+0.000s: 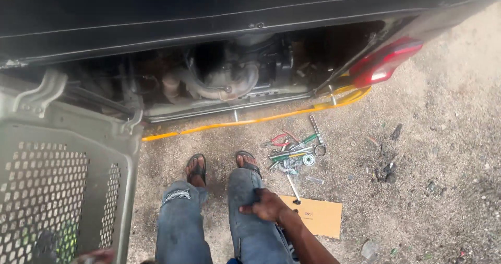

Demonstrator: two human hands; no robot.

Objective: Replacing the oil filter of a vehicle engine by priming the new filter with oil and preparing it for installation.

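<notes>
right hand [267,206] rests flat, fingers loose, on the right knee, gripping nothing. left hand [96,255] barely in view at the grey perforated panel [57,191]; can't tell its grip. nearest screwdriver [293,189] lies on the ground by cardboard [315,216]: light, stiff, take the lower handle end, axis running away, tip up-left.

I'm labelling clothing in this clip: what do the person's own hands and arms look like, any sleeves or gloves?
The right hand is bare, with no glove, ring or watch visible, and the forearm shows no sleeve up to the frame edge. The left hand is only a blurred sliver at the bottom edge, apparently bare; its arm is out of view.
</notes>
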